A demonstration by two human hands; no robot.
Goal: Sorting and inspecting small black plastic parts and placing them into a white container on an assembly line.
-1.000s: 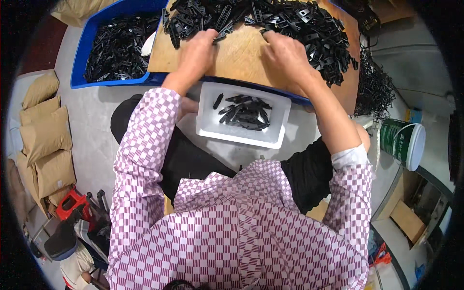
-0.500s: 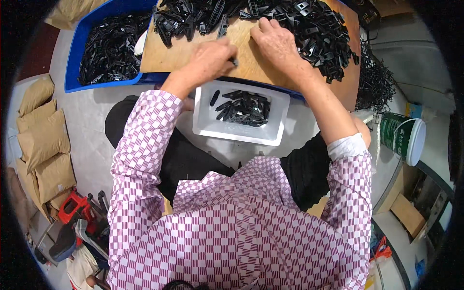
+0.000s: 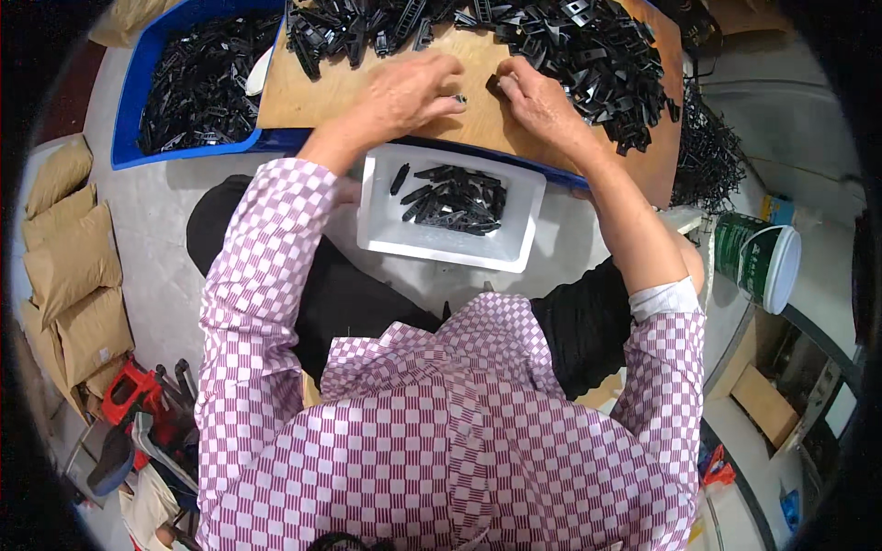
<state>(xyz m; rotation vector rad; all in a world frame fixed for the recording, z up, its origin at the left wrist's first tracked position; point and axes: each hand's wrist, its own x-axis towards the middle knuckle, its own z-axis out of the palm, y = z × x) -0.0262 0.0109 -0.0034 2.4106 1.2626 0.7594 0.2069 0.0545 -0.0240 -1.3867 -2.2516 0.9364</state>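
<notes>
My left hand (image 3: 412, 94) is over the wooden board (image 3: 322, 101), its fingers curled toward the thumb. A small dark piece (image 3: 459, 98) shows at the thumb tip, too small to name. Facing it, my right hand (image 3: 540, 99) pinches a small black plastic part (image 3: 494, 86) just above the board. Beside that hand is a large pile of black plastic parts (image 3: 606, 69). Another cluster of slotted black parts (image 3: 354, 32) lies beyond my left hand. Below the board's near edge, a white bin (image 3: 441, 248) holds several long black parts (image 3: 459, 197).
A blue crate (image 3: 124, 138) full of black parts stands at the left. Thin black pieces (image 3: 712, 156) are heaped beyond the board's right edge, near a green bucket (image 3: 742, 253). Brown paper packages (image 3: 73, 262) and a red frame (image 3: 129, 390) are on the left.
My left hand has moved up and right, its fingers opening somewhat. My right hand has drawn nearer and slightly right, with a black part now showing at its fingertips.
</notes>
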